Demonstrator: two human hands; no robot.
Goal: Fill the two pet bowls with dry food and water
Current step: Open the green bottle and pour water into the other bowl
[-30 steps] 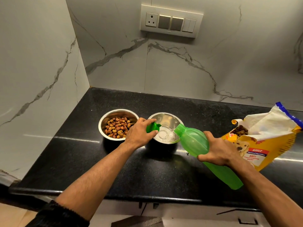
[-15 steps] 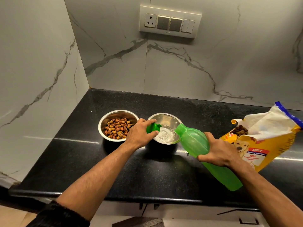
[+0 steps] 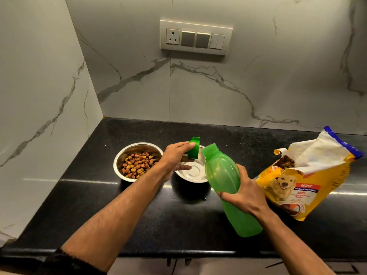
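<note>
Two steel bowls sit side by side on the black counter [image 3: 95,187]: the kibble bowl [image 3: 137,161] on the left, the water bowl [image 3: 193,172] right of it. My left hand [image 3: 175,157] pinches the green cap [image 3: 193,149] above the water bowl, while my right hand [image 3: 243,193] is clamped around the tilted green bottle [image 3: 222,175], the dog food bag [image 3: 303,179] lying open beside it.

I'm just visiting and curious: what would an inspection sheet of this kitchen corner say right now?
Surface: black stone counter, glossy, no spill seen.
Job's things: left steel bowl holds kibble; right steel bowl holds some water; green bottle, uncapped, tilted but not pouring.
Clutter: open yellow kibble bag lying at right.
Hands: left hand holds the green cap above the right bowl; right hand grips the bottle.
Cables: nothing seen.
Surroundings: marble-look walls; switch panel with an unused socket.
</note>
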